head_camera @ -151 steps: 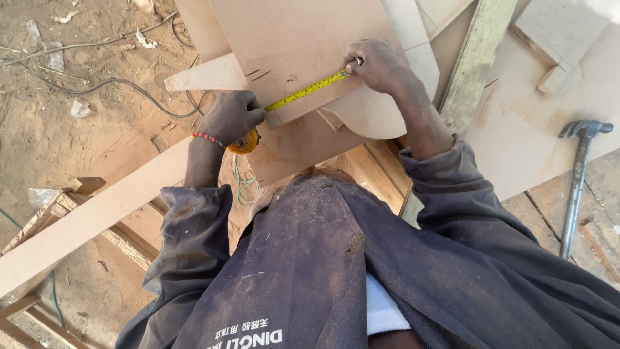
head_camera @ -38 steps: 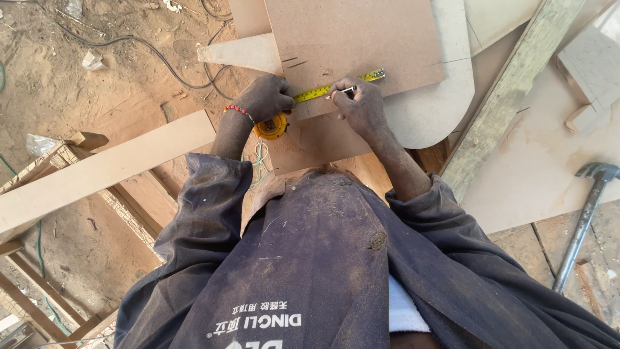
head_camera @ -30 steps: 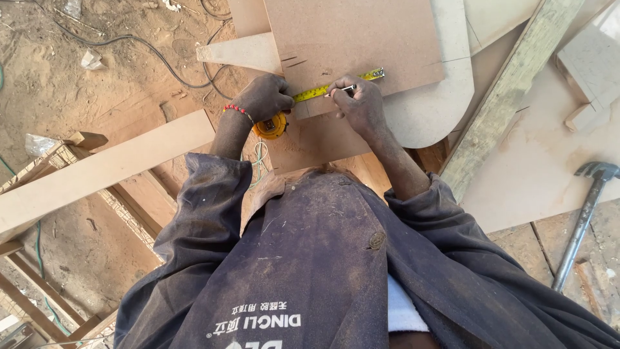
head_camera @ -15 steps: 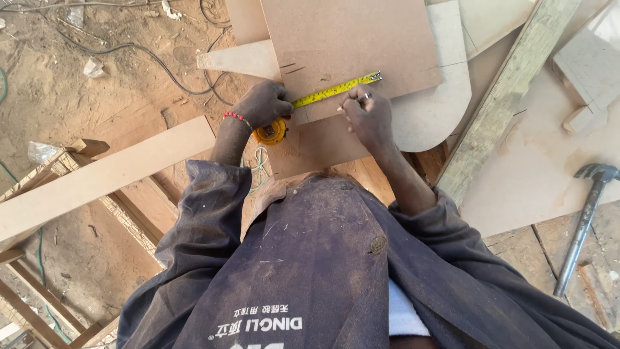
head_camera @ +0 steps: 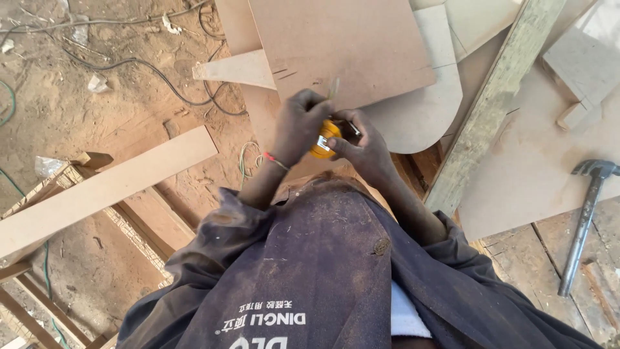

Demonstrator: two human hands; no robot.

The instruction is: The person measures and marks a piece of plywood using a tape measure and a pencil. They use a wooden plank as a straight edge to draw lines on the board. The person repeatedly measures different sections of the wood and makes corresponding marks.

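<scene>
**Yellow tape measure gathered in both hands above the brown board**

Yellow was the colour at the middle of the view: the tape measure (head_camera: pixel 323 137) sat between your two hands, lifted just off the brown fibreboard panel (head_camera: pixel 342 45) and held close to your chest. Your left hand (head_camera: pixel 298 123) was closed around the case from the left side, its grip wrapped over the top. Your right hand (head_camera: pixel 363 139) was closed on the case from the other side, fingers curled in against it. A short, blurred strip of the blade (head_camera: pixel 332 89) stood up from the case past your left fingers, so the blade looked almost fully wound in, though not quite.

As a judgement from how things lay, the measuring on the panel looked finished or paused: no blade lay across the board, and short dark pencil marks (head_camera: pixel 284 72) showed near its left edge. No cut showed at those marks, so any sawing appeared not yet done. Whether a pencil was in your right hand could not be told.

Beneath the panel lay a paler board with a rounded corner (head_camera: pixel 429 119), and a weathered plank (head_camera: pixel 494 103) ran diagonally just beside it. A claw hammer (head_camera: pixel 584 220) lay well apart to the right on the wooden tabletop (head_camera: pixel 523 258). To your left a long pale plank (head_camera: pixel 103 190) rested over a frame above the sandy ground (head_camera: pixel 84 110), where dark cables (head_camera: pixel 161 77) trailed.
</scene>
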